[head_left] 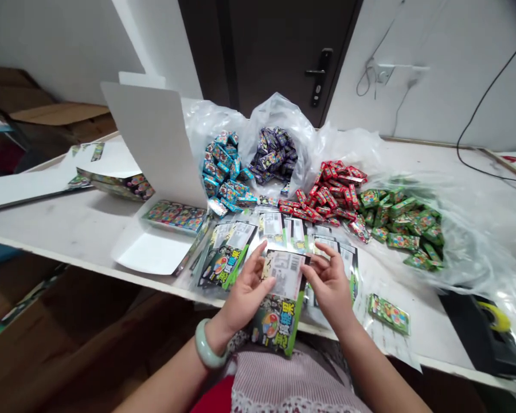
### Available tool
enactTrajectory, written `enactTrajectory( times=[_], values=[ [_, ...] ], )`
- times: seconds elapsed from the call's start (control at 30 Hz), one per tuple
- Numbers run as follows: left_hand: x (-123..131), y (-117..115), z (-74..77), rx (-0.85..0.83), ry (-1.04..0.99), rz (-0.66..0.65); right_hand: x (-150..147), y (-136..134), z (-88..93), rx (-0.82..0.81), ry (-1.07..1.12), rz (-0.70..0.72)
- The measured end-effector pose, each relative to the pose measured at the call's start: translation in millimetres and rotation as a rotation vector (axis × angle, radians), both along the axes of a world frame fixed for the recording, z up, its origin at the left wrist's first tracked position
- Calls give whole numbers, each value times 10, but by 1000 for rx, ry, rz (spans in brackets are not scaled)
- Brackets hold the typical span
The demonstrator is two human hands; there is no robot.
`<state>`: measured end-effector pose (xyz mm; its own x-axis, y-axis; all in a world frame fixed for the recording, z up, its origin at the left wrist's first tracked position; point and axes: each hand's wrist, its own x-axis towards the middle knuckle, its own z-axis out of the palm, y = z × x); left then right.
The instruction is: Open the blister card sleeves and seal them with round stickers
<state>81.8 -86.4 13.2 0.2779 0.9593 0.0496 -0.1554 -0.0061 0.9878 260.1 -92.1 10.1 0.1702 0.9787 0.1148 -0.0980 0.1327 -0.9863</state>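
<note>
A flat black-and-green printed candy bag (277, 324) with a pale label on its upper half is held up at the table's front edge. My left hand (247, 289) grips its left side, thumb across the front. At the upper right edge of the same bag, my right hand (332, 287) is closed with its thumb against the edge; the fingertips behind are partly hidden. Beneath and beyond my hands lie more such bags, with one pile (226, 258) to the left and others (279, 226) in the middle.
Clear plastic sacks spill small blue packs (223, 166), purple packs (275, 152), red packs (333, 192) and green packs (413, 223) along the back. An open white box (155, 246) with packs inside stands left. One green pack (389, 314) and a tape dispenser (484, 332) are at right.
</note>
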Motion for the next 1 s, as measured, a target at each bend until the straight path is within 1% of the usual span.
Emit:
enactTrajectory(
  times=[0.07, 0.17, 0.27, 0.37, 0.43, 0.5, 0.57, 0.63, 0.67, 0.73, 0.8, 0.83, 0.9, 1.0],
  values=[
    [-63, -7, 4, -9, 24, -13, -51, -7, -59, -4, 29, -14],
    [-202, 16, -3, -24, 74, -45, -91, -1, -116, 7, -48, 64],
    [-305, 54, -33, -19, 150, -44, -94, 25, -112, 28, -149, 117],
    [-355, 88, -98, -6, 279, -39, -79, 59, -93, 45, -236, 183],
    [-386, 123, -156, 22, 405, -12, -58, 88, -93, 30, -281, 229],
    [-413, 173, -204, 94, 518, 46, -30, 124, -88, 19, -336, 263],
    [-418, 223, -218, 179, 558, 106, -9, 165, -60, 60, -415, 275],
    [-392, 261, -193, 199, 518, 141, -7, 212, -17, 112, -476, 250],
    [-370, 274, -173, 170, 474, 152, -12, 237, 2, 110, -466, 231],
    [-324, 291, -136, 54, 340, 178, -27, 283, 28, 43, -355, 206],
    [-298, 292, -120, -58, 227, 205, -35, 309, 41, -27, -232, 221],
    [-297, 286, -119, -80, 201, 212, -34, 310, 49, -30, -224, 234],
    [-309, 258, -120, -46, 194, 204, -24, 286, 81, 33, -315, 277],
    [-328, 203, -89, 68, 182, 172, -7, 229, 159, 143, -437, 356]
  ],
)
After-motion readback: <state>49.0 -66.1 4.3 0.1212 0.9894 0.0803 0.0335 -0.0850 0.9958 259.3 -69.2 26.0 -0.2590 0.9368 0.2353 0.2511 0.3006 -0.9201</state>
